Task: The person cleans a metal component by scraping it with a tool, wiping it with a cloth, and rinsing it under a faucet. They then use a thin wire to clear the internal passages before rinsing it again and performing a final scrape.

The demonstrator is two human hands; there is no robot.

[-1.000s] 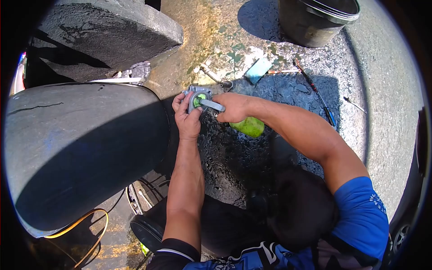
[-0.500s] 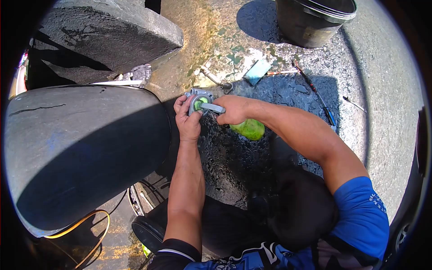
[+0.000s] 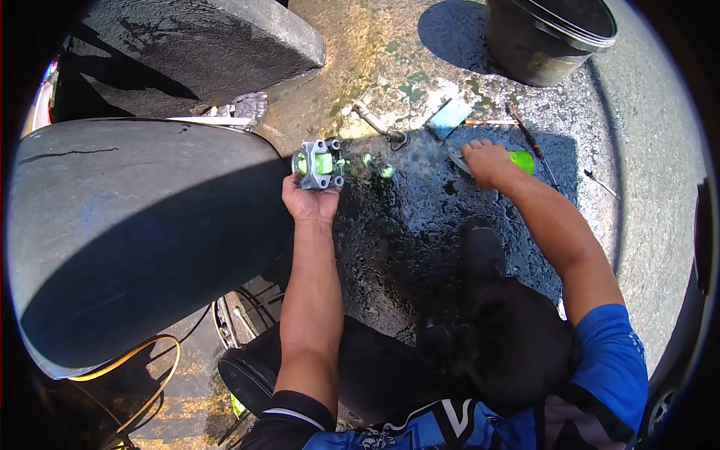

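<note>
My left hand grips a grey cast-metal housing from below. Bolt holes show at its corners, and bright green liquid shows in its opening. Green drops appear to its right, over the wet ground. Well to the right, my right hand is closed around what looks like a spray bottle. Its grey head points left, and its green body shows past the hand. The hand covers the middle of the bottle.
A big dark barrel lies at left below a concrete block. Ahead are a metal pipe piece, a light-blue sponge-like block and a thin red-and-black tool. A black bucket stands at upper right.
My right hand has pulled the bottle away to the right from the housing. My left hand has turned the housing, so its bolt-hole side shows. Green drops now appear beside it.
</note>
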